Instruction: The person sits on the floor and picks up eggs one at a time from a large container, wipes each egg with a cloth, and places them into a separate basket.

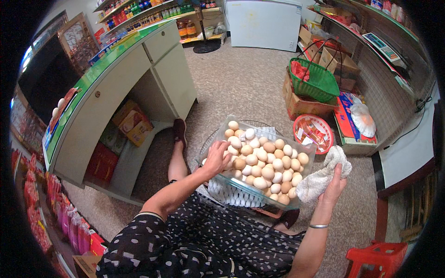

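Note:
A clear plastic bin [240, 189] full of white and brown eggs [267, 172] stands in front of me on a round wire rack. My left hand [219, 157] rests its fingers on the eggs at the bin's left end; whether it grips one I cannot tell. To the right of the bin, my right hand [334, 186] holds a crumpled whitish cloth [321, 175]. White perforated material [234, 196] shows beneath the bin's near side. Two more eggs [58, 107] lie on the counter at the far left.
The green-topped counter [139, 38] runs along the left. A red-rimmed basin [330, 133], a green basket [314, 81] on cardboard boxes and a shelf with a scale [382, 47] stand right. Behind are a white chest freezer [264, 26] and a fan base [207, 47]. A red stool [377, 255] is lower right.

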{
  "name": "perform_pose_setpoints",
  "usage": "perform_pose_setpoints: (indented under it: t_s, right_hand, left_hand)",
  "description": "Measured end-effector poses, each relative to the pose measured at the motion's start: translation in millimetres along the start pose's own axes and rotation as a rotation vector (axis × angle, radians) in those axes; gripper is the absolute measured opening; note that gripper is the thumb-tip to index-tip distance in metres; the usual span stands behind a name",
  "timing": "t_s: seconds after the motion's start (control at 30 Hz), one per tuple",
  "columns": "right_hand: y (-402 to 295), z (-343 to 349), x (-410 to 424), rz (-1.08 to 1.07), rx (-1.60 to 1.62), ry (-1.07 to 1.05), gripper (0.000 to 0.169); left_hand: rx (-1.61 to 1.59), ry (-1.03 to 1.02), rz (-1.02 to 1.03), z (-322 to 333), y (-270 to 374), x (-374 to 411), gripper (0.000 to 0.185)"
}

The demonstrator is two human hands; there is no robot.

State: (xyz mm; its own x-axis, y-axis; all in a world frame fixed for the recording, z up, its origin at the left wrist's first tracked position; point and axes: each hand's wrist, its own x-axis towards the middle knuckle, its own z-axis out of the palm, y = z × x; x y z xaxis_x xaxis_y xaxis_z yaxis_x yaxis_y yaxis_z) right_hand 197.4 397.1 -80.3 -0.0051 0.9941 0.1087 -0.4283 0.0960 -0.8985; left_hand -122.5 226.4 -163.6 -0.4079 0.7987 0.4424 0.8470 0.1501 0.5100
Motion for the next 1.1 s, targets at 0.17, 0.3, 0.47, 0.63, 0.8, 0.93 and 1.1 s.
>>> perform_pose_setpoints:
  t_s: [0.17,0.3,0.47,0.63,0.8,0.93,1.1]
  right_hand:
    - [4,-5,3,-0.004,0.004,-0.033,0.032]
    - [10,-6,3,-0.030,-0.032,-0.066,0.034]
    - [15,-5,4,0.019,-0.011,-0.040,0.031]
    - [15,1,-3,0.073,-0.071,-0.019,0.033]
    - [31,9,-7,0.008,-0.055,-0.037,0.034]
    - [42,-12,2,0.064,-0.149,0.055,0.031]
    - [53,5,-4,0.032,-0.222,0.168,0.033]
  left_hand:
    - [-0.123,0.100,-0.147,-29,12,-58,0.022]
    - [-0.225,0.043,-0.321,-31,11,-110,0.015]
    - [-0.600,-0.065,-0.688,-39,34,-124,0.018]
    - [-0.565,-0.008,-0.494,-56,39,-100,0.016]
    - [-0.364,0.073,-0.278,-70,-8,-51,0.019]
    - [-0.366,0.012,-0.187,-71,-4,6,0.032]
    - [-0.116,-0.008,-0.153,-91,-21,27,0.022]
